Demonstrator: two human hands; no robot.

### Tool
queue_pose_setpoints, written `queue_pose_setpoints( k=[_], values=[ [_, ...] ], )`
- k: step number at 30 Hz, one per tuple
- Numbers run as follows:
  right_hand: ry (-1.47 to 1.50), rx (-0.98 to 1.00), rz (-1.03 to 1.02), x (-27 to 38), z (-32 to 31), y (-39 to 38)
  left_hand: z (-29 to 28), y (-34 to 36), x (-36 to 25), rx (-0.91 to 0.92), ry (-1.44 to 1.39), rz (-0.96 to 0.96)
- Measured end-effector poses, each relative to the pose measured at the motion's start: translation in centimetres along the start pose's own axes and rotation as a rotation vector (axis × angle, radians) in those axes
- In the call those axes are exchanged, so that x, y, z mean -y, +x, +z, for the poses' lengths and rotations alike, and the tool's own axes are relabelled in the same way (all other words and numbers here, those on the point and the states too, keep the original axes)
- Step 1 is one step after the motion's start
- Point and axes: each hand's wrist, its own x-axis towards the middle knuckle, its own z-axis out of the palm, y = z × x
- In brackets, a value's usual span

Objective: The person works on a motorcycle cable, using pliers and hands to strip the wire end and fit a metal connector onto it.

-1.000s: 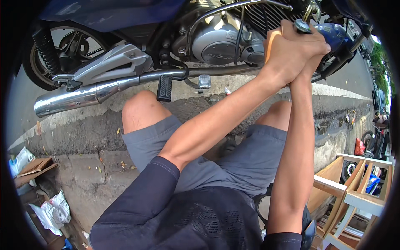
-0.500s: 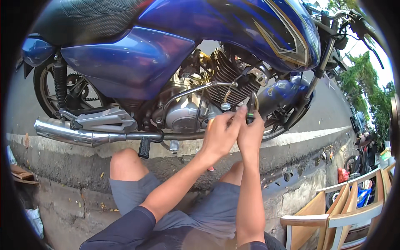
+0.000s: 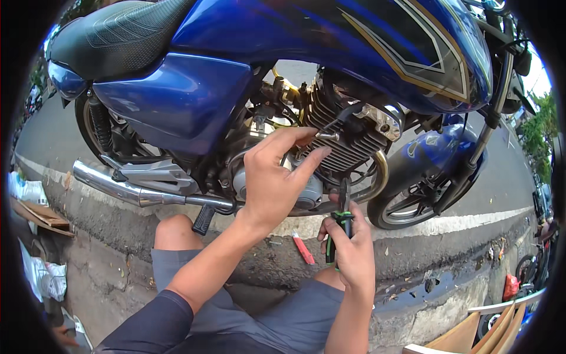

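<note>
In my right hand (image 3: 352, 251) is a pair of pliers (image 3: 342, 227) with black and green handles; their dark jaws point up toward the engine's lower front. My left hand (image 3: 271, 180) is raised before the engine, thumb and index finger apart. Its fingertips are beside a short silver rod end (image 3: 328, 136); whether they touch it I cannot tell. Behind both hands are the finned engine cylinder (image 3: 354, 138) and a curved exhaust pipe (image 3: 381, 174) of the blue motorcycle (image 3: 171, 91). My left hand covers part of the round engine cover (image 3: 311, 193).
A red, flat-handled tool (image 3: 303, 248) lies on the ground between my knees. The silver muffler (image 3: 118, 186) and black footpeg (image 3: 204, 219) jut out at left. Wooden furniture parts (image 3: 466, 333) stand at lower right, and wood pieces (image 3: 44, 217) lie at far left.
My hands were close together at the engine and have separated. The left moved left and up, its fingers spreading; the right came down with the pliers. The view has shifted.
</note>
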Motion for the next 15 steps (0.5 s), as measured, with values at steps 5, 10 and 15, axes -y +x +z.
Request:
queue_pose_setpoints(
  k=[5, 10, 15],
  values=[
    [0.017, 0.116, -0.002, 4.0, 0.2, 0.5, 0.6, -0.4, 0.4, -0.04, -0.102, -0.058],
    [-0.045, 0.193, -0.116, 5.1, -0.4, 2.2, 0.3, -0.5, -1.1, 0.032, -0.281, -0.232],
    [-0.119, 0.229, -0.224, 5.9, -0.5, 3.2, 0.0, -0.4, -1.3, 0.146, -0.385, -0.363]
  ],
)
